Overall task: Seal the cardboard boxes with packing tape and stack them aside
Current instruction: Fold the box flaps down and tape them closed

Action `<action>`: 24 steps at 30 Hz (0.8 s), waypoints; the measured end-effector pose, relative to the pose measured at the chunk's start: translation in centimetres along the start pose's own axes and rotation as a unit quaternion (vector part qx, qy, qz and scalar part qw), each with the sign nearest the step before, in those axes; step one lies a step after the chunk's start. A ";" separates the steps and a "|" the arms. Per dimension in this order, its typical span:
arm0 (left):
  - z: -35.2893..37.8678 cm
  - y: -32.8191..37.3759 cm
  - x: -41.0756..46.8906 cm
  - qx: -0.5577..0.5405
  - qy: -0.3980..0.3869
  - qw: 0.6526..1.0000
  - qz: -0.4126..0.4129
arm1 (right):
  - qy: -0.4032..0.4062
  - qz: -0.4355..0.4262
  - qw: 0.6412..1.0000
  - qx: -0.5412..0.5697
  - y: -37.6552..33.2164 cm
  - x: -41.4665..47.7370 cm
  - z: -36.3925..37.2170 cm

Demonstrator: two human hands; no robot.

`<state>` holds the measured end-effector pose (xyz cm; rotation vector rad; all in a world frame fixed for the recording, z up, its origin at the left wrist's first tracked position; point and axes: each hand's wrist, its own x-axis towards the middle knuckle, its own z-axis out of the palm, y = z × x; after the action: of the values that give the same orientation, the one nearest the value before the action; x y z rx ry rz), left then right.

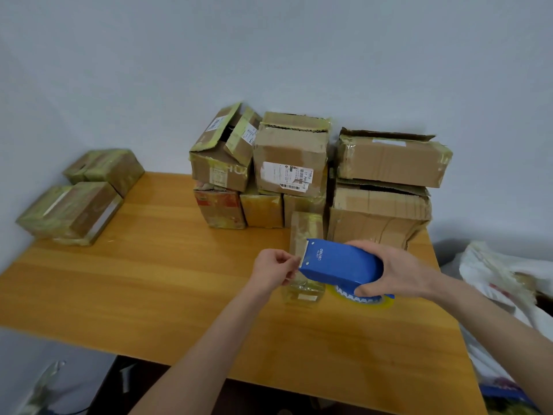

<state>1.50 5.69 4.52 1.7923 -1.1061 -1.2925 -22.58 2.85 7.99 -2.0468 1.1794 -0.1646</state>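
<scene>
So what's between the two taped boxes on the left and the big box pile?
Nothing: in the head view, only bare wooden table lies between the two taped boxes and the pile.

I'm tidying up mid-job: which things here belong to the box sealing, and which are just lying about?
Job: blue tape dispenser gripped by the right hand; tape end pinched by the left hand; small box beneath them; open boxes piled behind; taped boxes at far left.
Lying about: white bags right of the table.

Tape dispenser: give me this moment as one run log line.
right hand: grips tape dispenser; left hand: pinches tape end; small box: on table, under dispenser; sealed boxes: far left
</scene>
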 end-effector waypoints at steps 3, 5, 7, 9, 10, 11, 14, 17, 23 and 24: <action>-1.2 -0.8 -0.4 0.008 0.005 1.000 -0.007 | -0.005 -0.001 1.000 -0.022 0.5 -0.4 -0.1; -3.1 -1.6 -0.4 0.018 0.036 0.999 -0.015 | -0.002 0.009 0.999 -0.034 1.6 -1.2 -0.5; -4.7 -2.5 -0.3 0.021 0.050 0.998 -0.030 | -0.007 0.030 0.999 -0.044 3.0 -2.1 -1.0; -5.0 -3.0 -0.4 0.023 0.041 0.998 -0.040 | -0.022 0.050 0.998 -0.040 4.2 -2.6 -1.1; -4.7 -3.3 -0.4 0.026 0.039 0.998 -0.042 | -0.029 0.056 0.997 -0.042 4.7 -2.7 -0.9; -4.2 -3.5 -0.4 0.028 0.039 0.998 -0.043 | -0.033 0.058 0.997 -0.050 5.1 -2.7 -0.7; -3.3 -4.1 -0.2 0.035 0.043 0.998 -0.036 | -0.034 0.065 0.995 -0.069 6.0 -2.7 0.2; -3.1 -4.6 0.1 0.043 0.049 0.997 -0.036 | -0.032 0.077 0.993 -0.080 6.6 -2.4 0.8; -2.4 -5.9 1.3 0.090 0.074 0.992 -0.052 | -0.053 0.087 0.987 -0.121 6.5 -0.9 2.2; -2.3 -6.1 1.6 0.110 0.081 0.989 -0.054 | -0.055 0.091 0.986 -0.129 6.4 -0.6 2.5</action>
<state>5.50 6.93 -0.74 2.1063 -1.1073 -1.0972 -26.21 2.88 2.11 -2.1224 1.3681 0.1991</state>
